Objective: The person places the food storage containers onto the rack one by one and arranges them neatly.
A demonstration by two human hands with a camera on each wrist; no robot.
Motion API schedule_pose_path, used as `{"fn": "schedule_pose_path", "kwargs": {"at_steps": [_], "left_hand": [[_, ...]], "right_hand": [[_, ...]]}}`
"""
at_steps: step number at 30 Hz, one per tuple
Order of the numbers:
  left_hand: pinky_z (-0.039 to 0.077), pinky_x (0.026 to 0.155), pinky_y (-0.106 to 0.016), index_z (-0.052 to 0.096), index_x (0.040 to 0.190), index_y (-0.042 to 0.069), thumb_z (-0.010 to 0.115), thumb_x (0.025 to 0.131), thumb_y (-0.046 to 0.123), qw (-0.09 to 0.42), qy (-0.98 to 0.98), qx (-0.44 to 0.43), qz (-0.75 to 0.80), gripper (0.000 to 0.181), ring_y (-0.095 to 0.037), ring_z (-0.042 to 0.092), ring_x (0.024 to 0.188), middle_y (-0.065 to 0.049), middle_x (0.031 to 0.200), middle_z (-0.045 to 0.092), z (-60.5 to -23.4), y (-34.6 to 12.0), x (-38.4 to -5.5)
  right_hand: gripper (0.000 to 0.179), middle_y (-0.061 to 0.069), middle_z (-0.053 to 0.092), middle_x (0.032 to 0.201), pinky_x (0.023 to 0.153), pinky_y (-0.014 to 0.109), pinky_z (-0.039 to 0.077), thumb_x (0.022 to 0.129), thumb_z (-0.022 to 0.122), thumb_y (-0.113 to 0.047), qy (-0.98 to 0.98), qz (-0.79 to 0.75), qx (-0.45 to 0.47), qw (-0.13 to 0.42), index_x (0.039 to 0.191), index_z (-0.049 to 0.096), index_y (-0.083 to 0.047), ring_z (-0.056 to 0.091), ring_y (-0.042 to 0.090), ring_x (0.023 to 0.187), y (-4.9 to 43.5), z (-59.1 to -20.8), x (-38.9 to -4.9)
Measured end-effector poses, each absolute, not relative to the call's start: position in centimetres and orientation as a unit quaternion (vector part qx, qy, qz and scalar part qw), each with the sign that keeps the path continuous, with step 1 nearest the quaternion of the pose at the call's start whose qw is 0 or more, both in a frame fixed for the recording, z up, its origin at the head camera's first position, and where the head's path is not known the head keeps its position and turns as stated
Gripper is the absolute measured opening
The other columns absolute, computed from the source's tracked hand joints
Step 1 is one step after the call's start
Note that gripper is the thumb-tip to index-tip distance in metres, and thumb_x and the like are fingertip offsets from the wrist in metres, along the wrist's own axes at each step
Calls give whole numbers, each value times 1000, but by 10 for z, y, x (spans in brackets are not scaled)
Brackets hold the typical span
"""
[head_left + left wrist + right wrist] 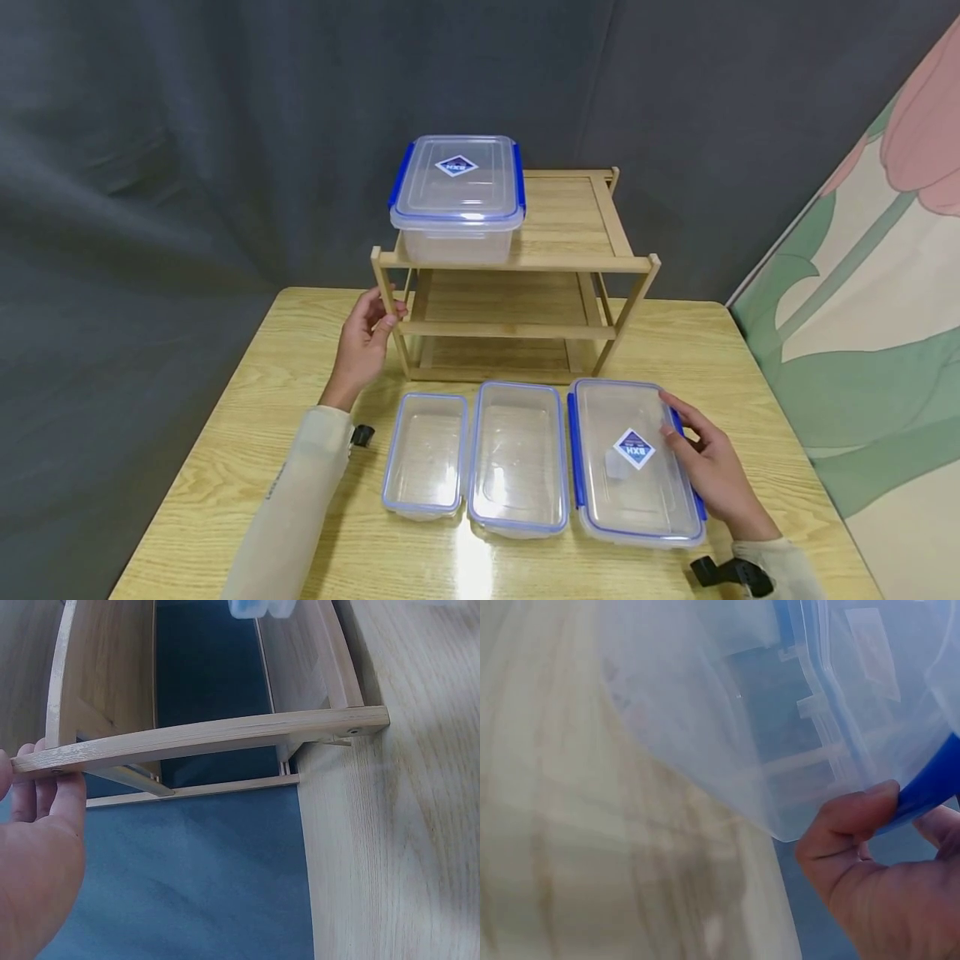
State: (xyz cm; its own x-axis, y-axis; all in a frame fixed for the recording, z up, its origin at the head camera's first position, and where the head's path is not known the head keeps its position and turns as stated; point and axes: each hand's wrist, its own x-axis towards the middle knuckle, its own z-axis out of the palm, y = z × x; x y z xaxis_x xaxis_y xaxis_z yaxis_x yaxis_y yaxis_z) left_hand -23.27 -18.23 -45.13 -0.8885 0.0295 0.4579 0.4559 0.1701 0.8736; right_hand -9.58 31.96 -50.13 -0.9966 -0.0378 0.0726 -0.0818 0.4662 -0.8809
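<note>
My left hand [362, 346] grips the left front leg of a wooden three-tier rack [570, 217]; in the left wrist view its fingers [69, 796] wrap the upper end of that leg. At the right, my right hand [712, 462] holds the right edge of a lidded clear food container [600, 508] with blue side clips. The right wrist view shows the thumb [855, 814] bent against the blue clip [930, 780], with the other fingers partly hidden behind it. A similar lidded container [480, 196] stands on the rack's top shelf, at the left.
Two smaller clear containers with pale blue rims, a narrow one [426, 454] and a wider one [519, 458], stand beside the right container, in front of the rack. All are on a wood-grain table [225, 467]. Behind hangs a dark curtain [187, 150]; a floral cloth [885, 333] is at the right.
</note>
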Motion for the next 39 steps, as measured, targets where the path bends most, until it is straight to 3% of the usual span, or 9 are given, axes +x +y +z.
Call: {"fn": "schedule_pose_path", "kwargs": {"at_steps": [5,10,21,26,35,39], "left_hand": [[57,106,-40,51,151,4,52,108,2,168,-745,-169,-623,43,-38,67,117,-32,127,65,-450,-182,-234],[56,102,-27,50,151,3,51,108,1,166,-741,-171,-627,42,-40,65,117,-31,127,64,-448,-182,-234],[56,102,-21,48,151,3,51,109,0,168,-736,-190,-628,42,-15,67,113,-29,128,64,-448,-181,-239],[57,100,-21,48,150,1,50,108,-3,166,-735,-194,-629,42,-13,67,111,-27,126,64,-448,-182,-239],[57,103,-28,49,149,0,49,108,-3,161,-734,-188,-632,41,-20,67,113,-29,126,64,-448,-182,-237],[57,103,-26,49,149,-1,49,108,-3,161,-732,-186,-636,41,-35,66,115,-31,126,63,-449,-183,-236]], "right_hand": [[54,21,43,147,63,34,65,113,50,-19,-850,526,31,15,165,38,-14,70,6,85,319,-494,-97],[54,15,44,145,63,35,66,113,51,-19,-845,532,43,16,165,38,-15,71,7,86,317,-489,-99],[54,-14,49,133,61,37,66,112,52,-16,-839,539,68,21,165,39,-15,74,10,84,313,-474,-102],[53,-20,49,133,61,38,66,112,52,-15,-841,535,74,28,164,40,-14,73,8,85,312,-464,-103],[53,-17,51,130,62,35,66,111,52,-12,-846,526,81,36,163,41,-13,72,7,86,308,-441,-105],[54,-18,53,128,63,31,65,110,54,-11,-852,514,84,47,163,43,-14,71,7,86,306,-431,-107]]}}
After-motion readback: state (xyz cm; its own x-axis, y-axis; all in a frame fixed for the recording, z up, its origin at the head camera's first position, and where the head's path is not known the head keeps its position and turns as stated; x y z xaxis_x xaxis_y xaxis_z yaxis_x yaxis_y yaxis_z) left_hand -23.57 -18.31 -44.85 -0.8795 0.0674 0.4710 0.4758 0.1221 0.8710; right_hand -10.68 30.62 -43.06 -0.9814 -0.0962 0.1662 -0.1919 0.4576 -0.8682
